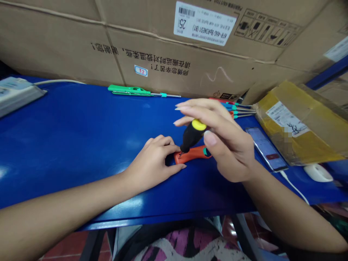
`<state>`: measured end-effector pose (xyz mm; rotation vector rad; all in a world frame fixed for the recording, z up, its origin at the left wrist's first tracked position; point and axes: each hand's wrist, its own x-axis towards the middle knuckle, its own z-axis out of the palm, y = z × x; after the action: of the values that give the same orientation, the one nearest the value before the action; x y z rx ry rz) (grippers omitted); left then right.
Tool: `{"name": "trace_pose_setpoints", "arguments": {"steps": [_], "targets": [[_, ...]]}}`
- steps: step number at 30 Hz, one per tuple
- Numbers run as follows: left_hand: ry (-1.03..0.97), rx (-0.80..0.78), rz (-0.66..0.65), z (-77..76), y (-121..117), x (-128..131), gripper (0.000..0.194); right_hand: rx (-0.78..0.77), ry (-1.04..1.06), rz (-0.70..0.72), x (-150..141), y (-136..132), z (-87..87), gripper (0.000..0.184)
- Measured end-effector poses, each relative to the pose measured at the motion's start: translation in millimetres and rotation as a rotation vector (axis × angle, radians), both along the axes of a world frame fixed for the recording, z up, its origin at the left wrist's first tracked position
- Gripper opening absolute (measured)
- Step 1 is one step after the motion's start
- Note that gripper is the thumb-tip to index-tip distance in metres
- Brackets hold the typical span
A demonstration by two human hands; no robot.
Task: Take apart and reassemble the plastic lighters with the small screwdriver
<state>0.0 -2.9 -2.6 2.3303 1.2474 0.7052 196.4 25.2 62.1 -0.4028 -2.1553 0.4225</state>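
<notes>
A stubby screwdriver (190, 137) with a black handle and a yellow cap stands tilted over an orange long-nosed lighter (192, 154) lying on the blue table. My right hand (227, 141) holds the screwdriver near its cap between the thumb and the fingers, some of which stretch out past it. The tip meets the lighter near its left end. My left hand (153, 163) rests on the table and pinches that same end between thumb and forefinger. Behind my right hand, the other end of the lighter is hidden.
A green long-nosed lighter (130, 90) lies along a big cardboard box (146, 43). Several more lighters (239, 108) lie behind my right hand. At the right are a phone (268, 150) with a cable, a taped carton (288, 119) and a white mouse (318, 173).
</notes>
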Motion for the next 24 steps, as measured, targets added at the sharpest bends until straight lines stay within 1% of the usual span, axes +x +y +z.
{"name": "trace_pose_setpoints", "arguments": {"steps": [2,3,6,9,11,13,15,17,20,21,22,24], "targets": [[-0.008,-0.003,-0.005,-1.0,-0.3,-0.4,0.022,-0.059,0.038,0.1,-1.6,0.6,-2.5,0.04],[-0.006,-0.002,0.0,-1.4,-0.4,-0.4,0.022,-0.063,0.086,0.119,-3.3,1.2,-4.1,0.041],[-0.007,-0.004,0.007,-1.9,-0.4,0.0,0.021,-0.036,0.186,0.068,-8.4,2.9,-7.2,0.035],[-0.013,-0.008,0.009,-1.9,0.5,0.6,0.023,-0.028,0.175,0.017,-8.1,2.3,-4.2,0.026],[-0.001,-0.002,0.005,-1.7,1.2,0.6,0.025,-0.076,0.136,0.031,-5.3,0.2,-0.6,0.024],[0.006,0.002,0.0,-1.2,1.4,0.2,0.027,-0.158,0.102,0.081,-3.2,-2.1,1.4,0.029],[0.007,-0.007,-0.002,-0.5,1.1,-0.4,0.028,-0.217,0.122,0.126,-3.4,-3.3,0.5,0.03],[0.015,-0.025,-0.004,0.1,0.2,-0.7,0.027,-0.197,0.184,0.087,-5.3,-3.0,-2.2,0.024],[0.024,-0.041,-0.007,0.0,-0.9,-0.1,0.026,-0.109,0.22,-0.065,-7.0,-1.8,-4.3,0.019],[0.021,-0.033,-0.005,-0.4,-1.0,0.3,0.027,-0.096,0.213,-0.09,-6.4,-1.8,-3.6,0.019],[0.015,-0.023,-0.006,-0.8,-0.9,0.6,0.027,-0.098,0.196,-0.09,-5.4,-2.1,-2.3,0.02],[-0.001,-0.013,-0.01,-1.5,-0.5,1.1,0.024,-0.147,0.131,-0.025,-2.7,-3.5,1.2,0.026]]}}
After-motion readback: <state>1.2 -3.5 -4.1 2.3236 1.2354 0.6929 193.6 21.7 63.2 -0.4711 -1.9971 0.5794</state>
